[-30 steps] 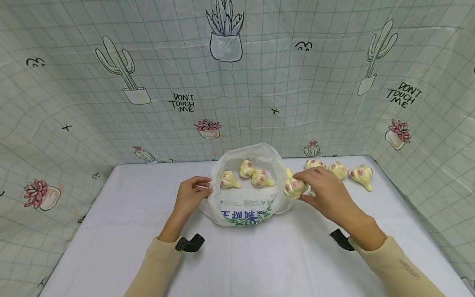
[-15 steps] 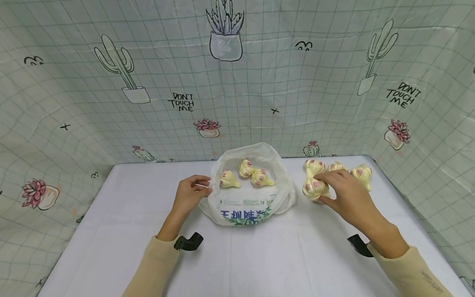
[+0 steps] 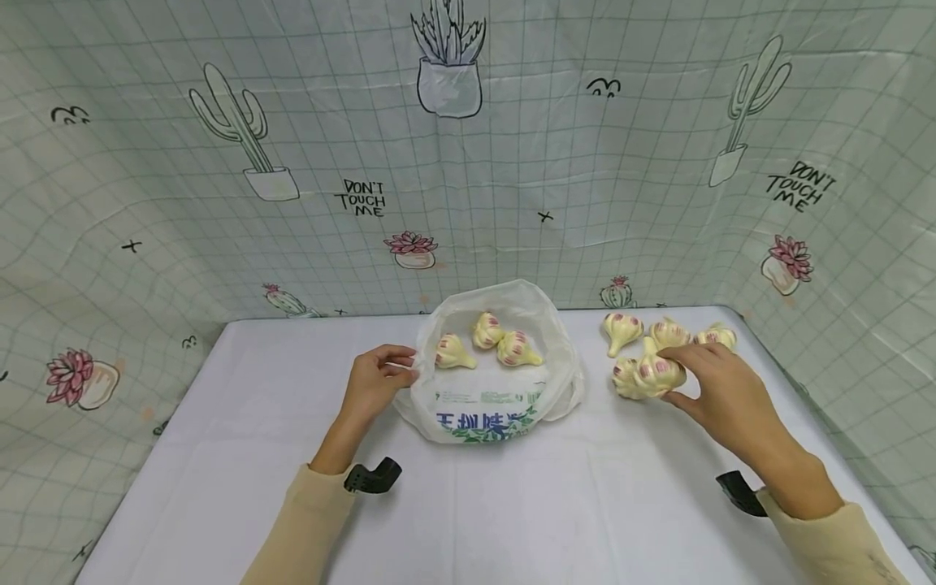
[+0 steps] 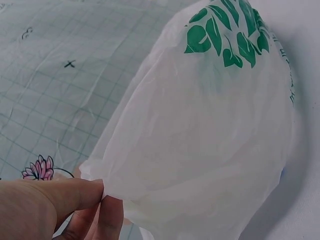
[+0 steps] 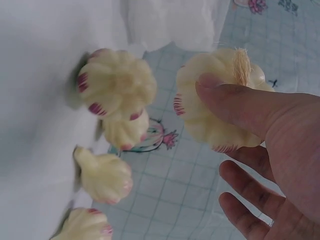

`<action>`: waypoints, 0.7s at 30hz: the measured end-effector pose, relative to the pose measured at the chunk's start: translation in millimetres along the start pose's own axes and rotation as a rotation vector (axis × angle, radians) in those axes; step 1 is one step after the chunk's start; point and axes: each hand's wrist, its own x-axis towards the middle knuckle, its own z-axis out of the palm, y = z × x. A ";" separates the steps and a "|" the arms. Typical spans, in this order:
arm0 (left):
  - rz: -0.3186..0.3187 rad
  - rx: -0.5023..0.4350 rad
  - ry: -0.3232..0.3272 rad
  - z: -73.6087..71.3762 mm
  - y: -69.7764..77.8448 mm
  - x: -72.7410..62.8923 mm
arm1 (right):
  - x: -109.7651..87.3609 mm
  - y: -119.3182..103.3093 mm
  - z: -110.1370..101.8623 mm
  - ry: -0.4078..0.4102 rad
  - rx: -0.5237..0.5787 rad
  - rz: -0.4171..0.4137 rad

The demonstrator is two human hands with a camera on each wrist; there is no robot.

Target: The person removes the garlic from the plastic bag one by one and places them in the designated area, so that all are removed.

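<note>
My left hand (image 3: 376,382) pinches the left rim of a white translucent plastic bag (image 4: 200,135) between thumb and fingers. The bag's mouth faces me in the head view, and three garlic bulbs (image 3: 516,349) lie inside. To the right of the bag, my right hand (image 3: 724,398) grips a garlic bulb (image 5: 220,107) with its thumb across the root end. Just left of the held bulb, partly covered by it in the head view, is another garlic bulb (image 5: 117,85) on the table.
Three more garlic bulbs sit in a row at the table's back right, among them a left one (image 3: 623,331) and a middle one (image 3: 669,332). A patterned cloth (image 3: 497,162) hangs behind the white table (image 3: 512,512) and along its sides.
My right hand has moved rightward, away from the bag's right edge, with the garlic bulb still in its grip. The left hand and the bag have stayed nearly still.
</note>
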 end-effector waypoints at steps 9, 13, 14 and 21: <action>-0.002 -0.007 -0.004 0.0 -1.1 0.8 | -15.2 18.8 -0.4 -0.010 -0.033 0.042; 0.000 -0.012 -0.004 0.2 -1.0 0.9 | -19.7 26.2 0.9 -0.024 -0.041 0.058; -0.001 -0.012 -0.003 0.3 -1.0 0.8 | -20.6 27.6 1.2 -0.030 -0.044 0.063; -0.002 -0.007 0.002 0.5 -1.2 -0.2 | -26.8 33.9 2.6 -0.087 -0.076 0.106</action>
